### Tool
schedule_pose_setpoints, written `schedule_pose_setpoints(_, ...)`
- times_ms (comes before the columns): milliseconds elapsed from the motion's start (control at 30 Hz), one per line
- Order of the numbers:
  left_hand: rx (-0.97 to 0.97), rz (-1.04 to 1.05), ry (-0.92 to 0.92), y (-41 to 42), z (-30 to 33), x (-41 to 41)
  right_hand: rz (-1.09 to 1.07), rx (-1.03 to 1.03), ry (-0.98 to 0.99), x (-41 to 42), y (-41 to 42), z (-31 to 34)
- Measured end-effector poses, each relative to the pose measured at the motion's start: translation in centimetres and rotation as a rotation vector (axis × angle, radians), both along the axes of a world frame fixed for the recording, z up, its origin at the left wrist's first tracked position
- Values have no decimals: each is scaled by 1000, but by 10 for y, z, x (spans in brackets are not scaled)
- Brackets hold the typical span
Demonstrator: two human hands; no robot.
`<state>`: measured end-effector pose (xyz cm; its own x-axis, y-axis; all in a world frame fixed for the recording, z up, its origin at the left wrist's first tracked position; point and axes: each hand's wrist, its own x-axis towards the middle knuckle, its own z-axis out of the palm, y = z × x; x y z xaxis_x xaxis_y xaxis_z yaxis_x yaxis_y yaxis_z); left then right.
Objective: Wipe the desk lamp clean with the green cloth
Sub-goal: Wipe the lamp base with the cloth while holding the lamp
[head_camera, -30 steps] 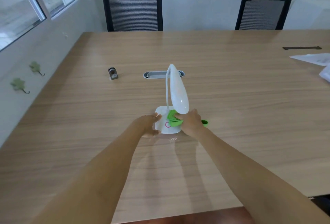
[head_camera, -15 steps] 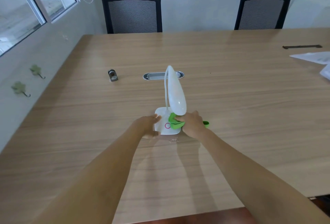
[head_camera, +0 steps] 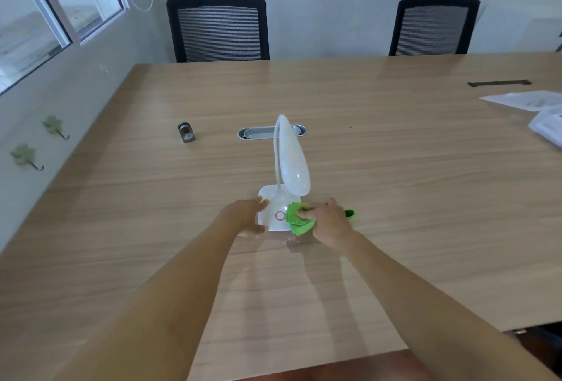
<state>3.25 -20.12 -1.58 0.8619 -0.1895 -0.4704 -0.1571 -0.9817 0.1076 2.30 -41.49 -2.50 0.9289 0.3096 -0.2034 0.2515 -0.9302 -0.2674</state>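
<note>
Toward the table's (head_camera: 395, 198) left edge a small metal object (head_camera: 186, 132) stands alone, well apart from the work; further in, the left hand (head_camera: 247, 216) braces the left side of the desk lamp (head_camera: 292, 164), fingers loosely curved and spread against the white base (head_camera: 273, 213), gripping nothing else; the lamp stands midway across the table, nearer the front edge than the far one, just in front of an oval cable slot (head_camera: 258, 132), its head drooping over the base; the right hand (head_camera: 330, 219) is closed around the bunched green cloth (head_camera: 297, 219), pressing it onto the base's right side; so the base appears to be the part being wiped, and next the cloth likely needs to travel up the thin neck and over the head, the left hand steadying the light lamp against tipping.
</note>
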Motion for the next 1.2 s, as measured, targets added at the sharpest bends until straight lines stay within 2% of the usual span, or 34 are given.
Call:
schedule_pose_setpoints(100, 4, 7, -1, 0, 0, -1, -104, -55, -36, 3, -12, 6)
schedule_pose_setpoints(200, 0, 16, 1, 0, -1, -1, -151, 9, -133, 1, -4, 12)
schedule_pose_setpoints(300, -4, 22, 0, 0, -1, -1, 9, 90, -122, -12, 12, 6)
schedule_pose_setpoints(400, -17, 29, 5, 1, -2, 0, 101, 45, -102, -15, 8, -7)
schedule_pose_setpoints(500, -30, 39, 19, 2, -3, -1, -99, 122, -69, -3, -6, 1)
schedule_pose_setpoints(600, -33, 44, 19, 3, -4, -1, -380, 392, -64, 13, -5, 31)
schedule_pose_setpoints(767, -58, 46, 11, 4, -7, 1, -597, 659, 65, 31, 25, 51)
schedule_pose_setpoints(1000, -57, 48, 15, 3, -7, 1, -646, 447, 57, 32, 16, 29)
schedule_pose_setpoints(1133, -64, 48, 12, 3, -4, 1, -655, 543, -7, 37, 15, 40)
schedule_pose_setpoints(1200, -73, 50, 9, 4, -6, 2, -619, 595, 48, 34, 25, 41)
